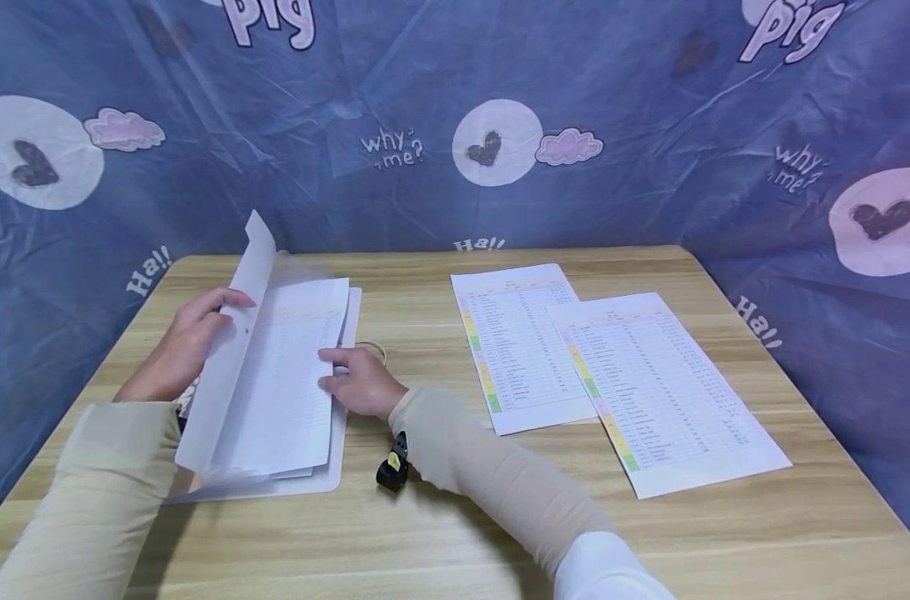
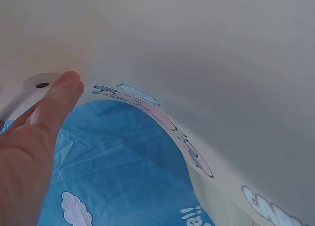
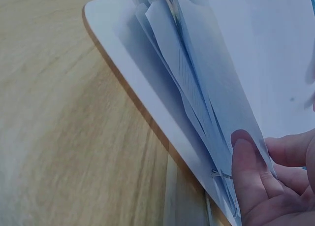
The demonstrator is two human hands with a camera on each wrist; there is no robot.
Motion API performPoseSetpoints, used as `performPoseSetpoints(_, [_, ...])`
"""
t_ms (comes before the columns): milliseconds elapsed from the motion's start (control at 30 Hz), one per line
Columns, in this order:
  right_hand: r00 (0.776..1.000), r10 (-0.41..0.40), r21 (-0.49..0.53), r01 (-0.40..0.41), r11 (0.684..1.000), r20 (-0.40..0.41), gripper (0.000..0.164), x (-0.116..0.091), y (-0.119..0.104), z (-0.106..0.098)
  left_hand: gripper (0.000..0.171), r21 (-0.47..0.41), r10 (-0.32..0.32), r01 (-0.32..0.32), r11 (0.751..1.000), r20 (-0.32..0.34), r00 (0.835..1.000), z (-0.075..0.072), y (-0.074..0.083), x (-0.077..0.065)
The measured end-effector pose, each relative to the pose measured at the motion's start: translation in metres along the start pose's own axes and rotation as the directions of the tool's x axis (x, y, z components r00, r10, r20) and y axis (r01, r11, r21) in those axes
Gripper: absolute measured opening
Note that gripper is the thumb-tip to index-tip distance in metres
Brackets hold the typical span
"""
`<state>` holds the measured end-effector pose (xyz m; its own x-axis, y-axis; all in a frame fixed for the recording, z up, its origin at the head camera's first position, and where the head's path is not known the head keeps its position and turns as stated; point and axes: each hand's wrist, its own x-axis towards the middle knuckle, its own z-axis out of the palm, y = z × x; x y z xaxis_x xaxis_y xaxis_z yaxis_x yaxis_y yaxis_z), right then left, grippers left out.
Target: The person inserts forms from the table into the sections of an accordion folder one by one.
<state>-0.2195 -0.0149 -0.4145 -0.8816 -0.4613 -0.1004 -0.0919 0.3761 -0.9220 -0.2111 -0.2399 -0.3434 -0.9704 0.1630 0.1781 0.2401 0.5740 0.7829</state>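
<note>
A white folder [image 1: 352, 333] with printed pages lies on the left of the table. My left hand [image 1: 200, 337] holds its raised cover [image 1: 226, 383] by the outer edge, beside a small round hole. In the left wrist view, straight fingers [image 2: 61, 95] touch the white cover, which bends and bears a pink printed drawing along its edge. My right hand [image 1: 361, 381] pinches the right edge of the paper sheets [image 1: 293, 375] in the folder. The right wrist view shows the thumb [image 3: 246, 162] on one side of the sheets and the fingers on the other, with more loose sheets underneath.
Two printed sheets with coloured strips lie on the right: the left sheet [image 1: 511, 350] is partly overlapped by the right sheet [image 1: 665, 392]. A blue patterned cloth [image 1: 417, 200] stands around the wooden table [image 1: 425, 533]. A thin loop [image 1: 372, 348] shows behind my right hand.
</note>
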Motion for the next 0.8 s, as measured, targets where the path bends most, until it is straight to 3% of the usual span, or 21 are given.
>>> performPoseSetpoints(533, [0.998, -0.063, -0.043, 0.062, 0.997, -0.016, 0.062, 0.0035, -0.0063, 0.0056, 0.036, 0.01, -0.012, 0.011, 1.0, 0.006, 1.0, 0.0002, 0.0012, 0.0001])
performPoseSetpoints(800, [0.999, -0.009, 0.038, 0.01, 0.999, -0.036, 0.075, 0.0017, -0.0068, 0.0101, 0.037, 0.003, -0.01, 0.01, 1.0, 0.005, 1.0, 0.0002, 0.0004, 0.0001])
